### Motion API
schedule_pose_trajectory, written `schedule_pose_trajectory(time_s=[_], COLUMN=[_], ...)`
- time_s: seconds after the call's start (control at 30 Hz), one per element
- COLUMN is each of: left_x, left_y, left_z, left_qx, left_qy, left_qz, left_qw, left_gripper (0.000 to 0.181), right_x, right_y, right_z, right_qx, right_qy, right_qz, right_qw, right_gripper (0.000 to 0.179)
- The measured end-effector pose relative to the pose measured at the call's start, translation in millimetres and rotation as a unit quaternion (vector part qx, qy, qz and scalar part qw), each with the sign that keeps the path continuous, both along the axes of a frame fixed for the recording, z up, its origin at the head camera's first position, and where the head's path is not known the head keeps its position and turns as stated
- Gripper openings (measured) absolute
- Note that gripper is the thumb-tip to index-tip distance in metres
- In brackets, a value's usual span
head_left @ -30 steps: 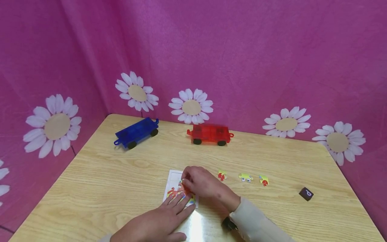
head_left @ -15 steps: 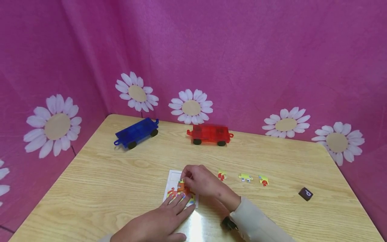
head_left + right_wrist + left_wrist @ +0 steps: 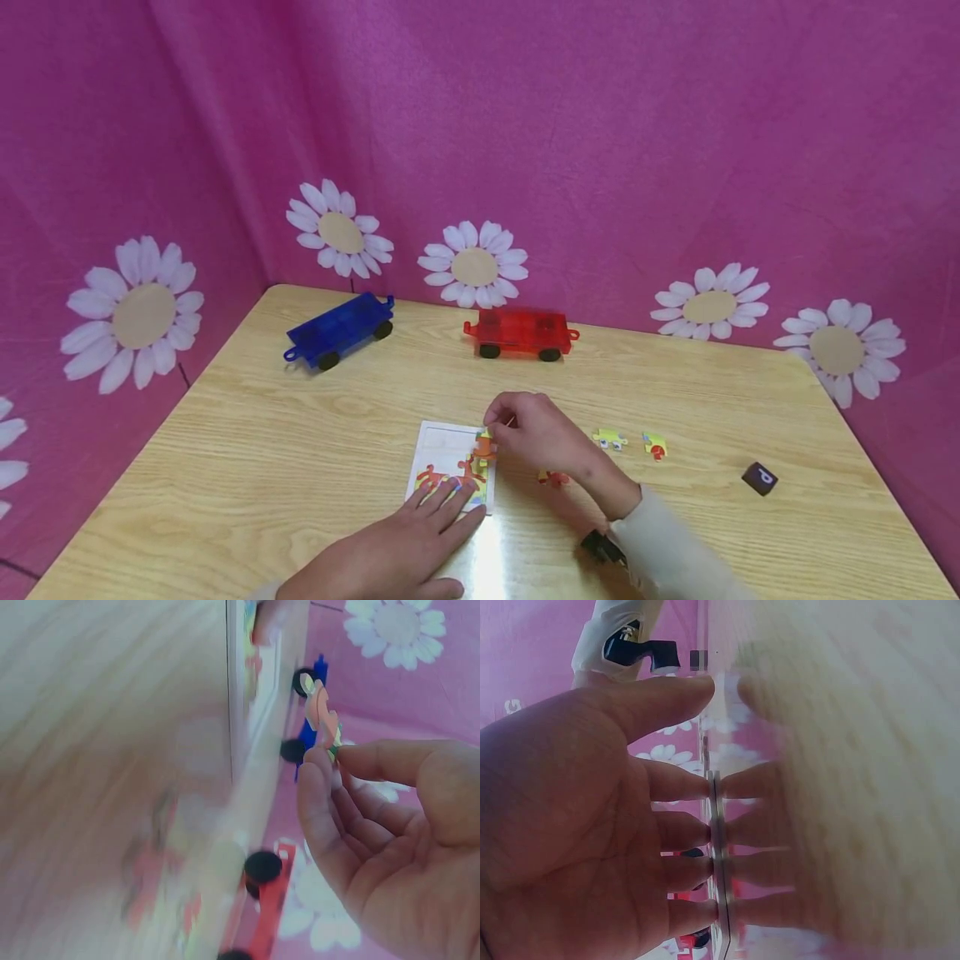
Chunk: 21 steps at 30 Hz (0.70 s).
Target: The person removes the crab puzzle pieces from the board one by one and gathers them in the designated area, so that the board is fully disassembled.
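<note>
My right hand (image 3: 543,435) pinches an orange and yellow jigsaw piece (image 3: 484,447) between thumb and forefinger, over the right edge of the puzzle board (image 3: 446,441). In the right wrist view that piece (image 3: 321,712) is raised off the table, tilted up from the fingertips. My left hand (image 3: 397,542) lies with straight, spread fingers, their tips on the board's near part. Red, yellow and blue fitted pieces (image 3: 471,472) show along the board's lower part, partly covered by those fingers; its upper left is bare white.
Loose jigsaw pieces lie right of the board: a red one (image 3: 553,478) below the right wrist, a yellow one with eyes (image 3: 610,438), and a yellow and red one (image 3: 655,446). A dark lettered block (image 3: 760,479) sits farther right. Blue (image 3: 341,329) and red (image 3: 522,332) toy wagons stand behind.
My right hand has moved right with the pinched piece, from the board's middle to its right edge, uncovering a red piece below the wrist and hiding another loose one. The left hand stays put.
</note>
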State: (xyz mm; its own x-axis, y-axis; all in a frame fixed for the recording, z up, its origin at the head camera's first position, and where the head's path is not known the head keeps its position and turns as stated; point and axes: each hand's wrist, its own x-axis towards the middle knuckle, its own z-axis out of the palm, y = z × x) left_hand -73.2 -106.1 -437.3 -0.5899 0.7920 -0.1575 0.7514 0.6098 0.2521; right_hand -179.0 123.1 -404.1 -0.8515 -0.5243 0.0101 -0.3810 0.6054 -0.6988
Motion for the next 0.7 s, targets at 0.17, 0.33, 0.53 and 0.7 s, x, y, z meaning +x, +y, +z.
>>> schedule_pose_trajectory(time_s=[0.17, 0.33, 0.53, 0.7], left_x=[0.0, 0.4, 0.1, -0.1], left_y=[-0.2, 0.0, -0.5, -0.4], left_z=[-1.3, -1.3, -1.6, -2.0], left_qx=[0.001, 0.002, 0.008, 0.004], left_qy=[-0.006, -0.004, -0.009, 0.002], left_qz=[0.006, 0.005, 0.002, 0.001], left_qw=[1.0, 1.0, 0.9999, 1.0], left_gripper=[0.074, 0.075, 0.074, 0.073], right_x=[3.9, 7.9, 13.6, 17.3], right_y=[31, 67, 108, 132], right_z=[5.6, 6.6, 0.1, -3.4], right_qx=[0.011, 0.031, 0.081, 0.097], right_qy=[-0.016, -0.03, -0.029, -0.051], right_qz=[-0.012, -0.022, -0.029, -0.036], right_qw=[0.9997, 0.9988, 0.9959, 0.9933], right_gripper=[0.008, 0.008, 0.008, 0.006])
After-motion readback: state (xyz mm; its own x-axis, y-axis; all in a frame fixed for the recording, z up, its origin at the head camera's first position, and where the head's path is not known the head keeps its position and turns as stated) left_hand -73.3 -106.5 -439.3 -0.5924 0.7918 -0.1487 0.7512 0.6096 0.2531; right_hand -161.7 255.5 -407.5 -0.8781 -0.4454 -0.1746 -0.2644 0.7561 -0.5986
